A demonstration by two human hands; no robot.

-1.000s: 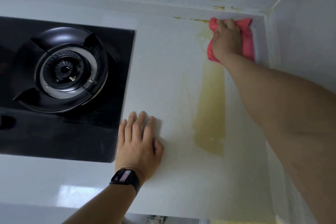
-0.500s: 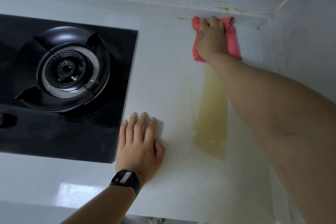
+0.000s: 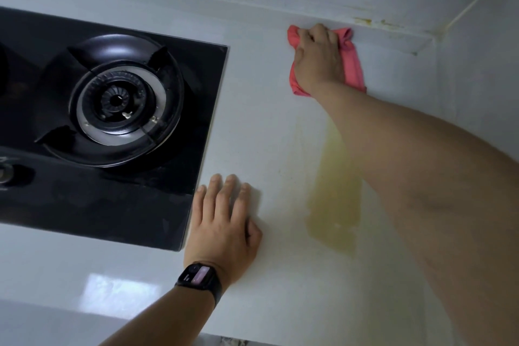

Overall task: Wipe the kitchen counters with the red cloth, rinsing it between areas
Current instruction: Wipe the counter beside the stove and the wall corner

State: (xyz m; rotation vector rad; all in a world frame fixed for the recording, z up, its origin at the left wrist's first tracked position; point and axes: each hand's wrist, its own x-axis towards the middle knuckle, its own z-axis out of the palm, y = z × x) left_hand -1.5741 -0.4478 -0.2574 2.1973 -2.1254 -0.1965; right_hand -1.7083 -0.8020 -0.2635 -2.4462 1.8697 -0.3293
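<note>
My right hand (image 3: 318, 60) grips the bunched red cloth (image 3: 352, 67) at the counter's back edge; my left hand (image 3: 223, 222) lies flat, empty. Dragging back through the yellow greasy streak (image 3: 335, 194) below my wrist could smear it

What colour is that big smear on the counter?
Yellowish-brown. The smear shows best in the head view, on the white counter.

Red cloth (image 3: 352, 67); black hob (image 3: 118, 191); yellowish, perhaps greasy, stain (image 3: 335, 199).
</note>
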